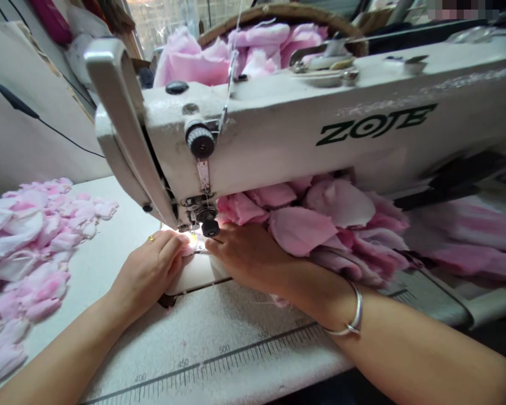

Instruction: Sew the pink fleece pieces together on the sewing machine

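My left hand [149, 267] rests on the bed of the white sewing machine [278, 129], just left of the lit needle area. Its fingers are pressed together on a small piece of pink fabric [187, 247]. On the other side of the needle, my right hand [244, 253] is curled with its fingertips close to the presser foot. What those fingers hold, if anything, is hidden. Pink fabric petals [303, 230] are heaped behind my right hand and wrist, under the machine arm.
A pile of pink and white fabric petals [34, 242] lies on the table's left side. More pink fabric [257, 42] fills a basket [346, 22] behind the machine. A printed ruler [202, 365] runs along the front edge. Pink cloth [468, 242] hangs at the right.
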Demonstrator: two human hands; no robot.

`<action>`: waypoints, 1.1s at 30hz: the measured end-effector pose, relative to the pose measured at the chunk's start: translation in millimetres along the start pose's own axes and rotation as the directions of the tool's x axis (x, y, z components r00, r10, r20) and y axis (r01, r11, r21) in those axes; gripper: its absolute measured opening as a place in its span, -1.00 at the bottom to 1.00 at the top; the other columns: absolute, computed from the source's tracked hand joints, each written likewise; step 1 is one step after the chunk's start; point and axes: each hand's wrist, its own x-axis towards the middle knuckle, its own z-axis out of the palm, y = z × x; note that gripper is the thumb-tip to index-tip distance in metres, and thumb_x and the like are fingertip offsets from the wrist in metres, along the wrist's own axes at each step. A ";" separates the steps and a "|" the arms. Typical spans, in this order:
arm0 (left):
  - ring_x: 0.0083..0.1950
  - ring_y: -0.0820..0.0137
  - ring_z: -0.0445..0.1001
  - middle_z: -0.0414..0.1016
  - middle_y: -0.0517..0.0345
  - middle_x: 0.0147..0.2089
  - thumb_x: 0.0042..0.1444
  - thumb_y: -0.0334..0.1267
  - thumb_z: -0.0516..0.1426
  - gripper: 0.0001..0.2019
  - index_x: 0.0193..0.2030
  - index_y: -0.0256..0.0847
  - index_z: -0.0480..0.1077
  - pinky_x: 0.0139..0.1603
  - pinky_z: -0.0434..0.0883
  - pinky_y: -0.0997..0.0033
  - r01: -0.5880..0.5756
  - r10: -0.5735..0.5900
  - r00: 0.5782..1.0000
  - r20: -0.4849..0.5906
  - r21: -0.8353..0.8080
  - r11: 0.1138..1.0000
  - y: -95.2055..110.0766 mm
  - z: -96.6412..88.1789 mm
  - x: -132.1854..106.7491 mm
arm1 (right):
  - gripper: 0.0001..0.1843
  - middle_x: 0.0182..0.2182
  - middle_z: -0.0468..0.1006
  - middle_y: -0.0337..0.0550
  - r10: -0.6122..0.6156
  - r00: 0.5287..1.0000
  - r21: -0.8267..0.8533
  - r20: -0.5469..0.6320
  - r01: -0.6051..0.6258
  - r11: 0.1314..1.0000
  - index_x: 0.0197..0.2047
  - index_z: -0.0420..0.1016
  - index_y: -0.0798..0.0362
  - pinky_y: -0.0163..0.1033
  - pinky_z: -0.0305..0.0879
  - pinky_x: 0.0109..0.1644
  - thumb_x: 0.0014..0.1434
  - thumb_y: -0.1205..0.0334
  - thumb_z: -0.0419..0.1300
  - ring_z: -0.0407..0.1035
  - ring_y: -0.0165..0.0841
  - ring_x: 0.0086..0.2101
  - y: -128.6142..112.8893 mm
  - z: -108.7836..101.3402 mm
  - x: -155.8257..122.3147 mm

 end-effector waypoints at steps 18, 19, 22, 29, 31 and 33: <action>-0.19 0.31 0.39 0.36 0.07 -0.23 0.30 -0.36 -0.03 -0.82 -0.01 -0.31 0.30 -0.20 0.41 0.32 -0.112 0.123 0.992 -0.021 0.286 0.952 0.0 -5.9 2.1 | -0.85 -0.38 0.50 -0.20 -0.057 0.997 0.047 -0.059 0.060 0.997 -0.30 0.42 0.06 -0.22 0.06 -0.61 0.07 0.48 0.19 0.39 -0.30 -0.43 4.1 10.3 -1.3; -0.23 0.31 0.38 0.35 0.08 -0.26 0.30 -0.35 -0.02 -0.83 -0.05 -0.29 0.32 -0.26 0.41 0.31 -0.102 0.113 0.993 -0.022 0.301 0.948 -0.1 -6.0 2.1 | -0.85 -0.38 0.50 -0.20 -0.056 0.996 0.047 -0.063 0.059 0.997 -0.30 0.42 0.06 -0.21 0.07 -0.61 0.07 0.48 0.19 0.39 -0.29 -0.42 4.0 10.0 -1.5; -0.27 0.27 0.38 0.37 0.06 -0.27 0.28 -0.30 0.00 -0.84 -0.13 -0.29 0.38 -0.28 0.40 0.24 -0.107 0.121 0.992 -0.026 0.322 0.941 -1.2 -8.6 1.8 | -0.85 -0.38 0.50 -0.20 -0.054 0.996 0.047 -0.073 0.058 0.997 -0.30 0.43 0.06 -0.21 0.05 -0.62 0.07 0.49 0.17 0.39 -0.28 -0.41 3.7 7.3 -2.4; 0.09 0.19 0.34 0.44 0.02 -0.01 0.24 -0.42 0.05 -0.77 0.03 -0.27 0.34 0.16 0.26 0.09 -0.327 0.342 0.939 -0.043 0.205 0.923 -2.9 -17.8 -1.3 | -0.85 -0.39 0.52 -0.17 -0.064 0.994 0.041 -0.087 0.068 0.997 -0.31 0.44 0.06 -0.22 0.04 -0.58 0.12 0.49 0.12 0.40 -0.28 -0.39 3.4 4.2 -2.8; 0.00 0.24 0.37 0.45 0.05 -0.07 0.27 -0.41 0.01 -0.81 -0.02 -0.26 0.34 0.11 0.29 0.10 -0.291 0.293 0.956 -0.004 0.127 0.948 -2.1 -16.9 0.1 | -0.84 -0.39 0.52 -0.17 -0.060 0.994 0.043 -0.086 0.064 0.997 -0.32 0.44 0.06 -0.22 0.02 -0.60 0.11 0.50 0.12 0.40 -0.28 -0.41 4.0 4.8 -2.5; -0.12 0.28 0.38 0.44 0.07 -0.17 0.28 -0.38 0.00 -0.86 -0.10 -0.25 0.34 -0.01 0.34 0.16 -0.204 0.204 0.979 0.009 0.063 0.977 -1.6 -14.1 2.2 | -0.85 -0.40 0.52 -0.19 -0.059 0.995 0.048 -0.086 0.064 0.997 -0.34 0.44 0.06 -0.22 0.00 -0.61 0.11 0.49 0.13 0.39 -0.29 -0.43 4.7 5.6 -2.3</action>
